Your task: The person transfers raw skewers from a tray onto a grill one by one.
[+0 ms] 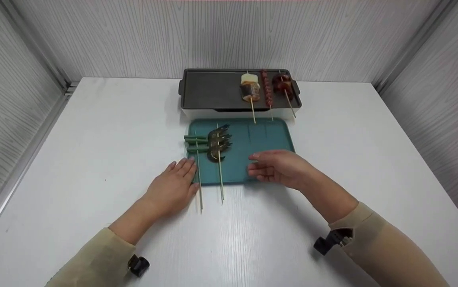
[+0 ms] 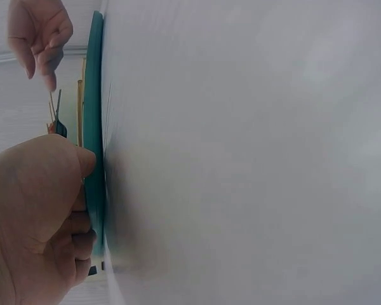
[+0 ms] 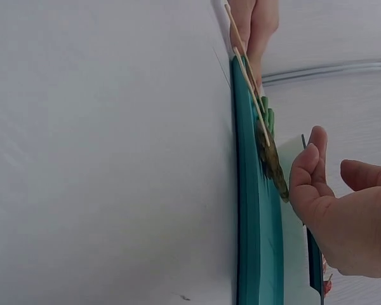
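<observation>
A teal tray [image 1: 240,173] lies on the table. On its left side rest a skewer of green stalks [image 1: 197,150] and a skewer of dark, prawn-like pieces [image 1: 214,145], their sticks overhanging the front rim. My left hand [image 1: 173,189] rests at the tray's front left corner, fingers extended along the left edge, thumb at the front edge. Above the tray's right half hovers my right hand [image 1: 280,167], fingers loosely bent with nothing between them. In the right wrist view, its fingers [image 3: 311,171] appear near the dark skewer [image 3: 271,155].
Behind the tray stands a black-topped grill plate [image 1: 213,89]. On its right half lie a white-and-brown skewer [image 1: 249,87], a thin red skewer [image 1: 266,88] and a dark red, octopus-like skewer [image 1: 282,84]. Wood-grain panels [image 1: 221,36] enclose the white table [image 1: 117,131].
</observation>
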Available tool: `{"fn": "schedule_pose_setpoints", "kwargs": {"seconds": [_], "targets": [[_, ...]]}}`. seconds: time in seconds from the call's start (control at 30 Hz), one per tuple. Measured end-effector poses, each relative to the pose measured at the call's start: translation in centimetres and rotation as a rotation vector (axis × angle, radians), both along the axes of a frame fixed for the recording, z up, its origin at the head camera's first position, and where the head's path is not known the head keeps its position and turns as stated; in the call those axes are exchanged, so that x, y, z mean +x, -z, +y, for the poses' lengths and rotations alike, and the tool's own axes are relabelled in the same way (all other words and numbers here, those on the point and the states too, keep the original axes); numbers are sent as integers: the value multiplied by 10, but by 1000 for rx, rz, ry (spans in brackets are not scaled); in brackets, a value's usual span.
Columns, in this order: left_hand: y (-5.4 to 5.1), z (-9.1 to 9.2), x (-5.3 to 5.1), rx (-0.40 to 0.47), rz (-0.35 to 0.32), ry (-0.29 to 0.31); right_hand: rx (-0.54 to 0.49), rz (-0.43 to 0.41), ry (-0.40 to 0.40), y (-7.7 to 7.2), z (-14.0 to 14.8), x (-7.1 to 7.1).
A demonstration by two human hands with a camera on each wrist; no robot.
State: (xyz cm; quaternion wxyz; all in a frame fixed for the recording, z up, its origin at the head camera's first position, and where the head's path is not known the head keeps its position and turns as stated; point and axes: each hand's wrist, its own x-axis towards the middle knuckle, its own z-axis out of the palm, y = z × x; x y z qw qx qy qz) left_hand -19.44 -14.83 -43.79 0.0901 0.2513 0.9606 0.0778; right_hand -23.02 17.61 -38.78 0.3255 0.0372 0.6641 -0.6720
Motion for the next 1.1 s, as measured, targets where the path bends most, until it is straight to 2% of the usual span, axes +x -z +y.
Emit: {"fn": "schedule_pose_setpoints", "kwargs": {"seconds": [0.23, 0.47, 0.83, 1.1], "targets": [[-1, 0, 0, 8, 6, 6, -7, 12, -46, 9, -4, 12], [0, 0, -1, 1, 9, 9, -18, -14, -61, 15, -11, 21], [0, 0, -2, 1, -13, 0, -53, -38, -100, 18, -23, 28], [2, -1, -1, 11, 4, 13, -56, -71, -82, 21, -31, 30]]}}
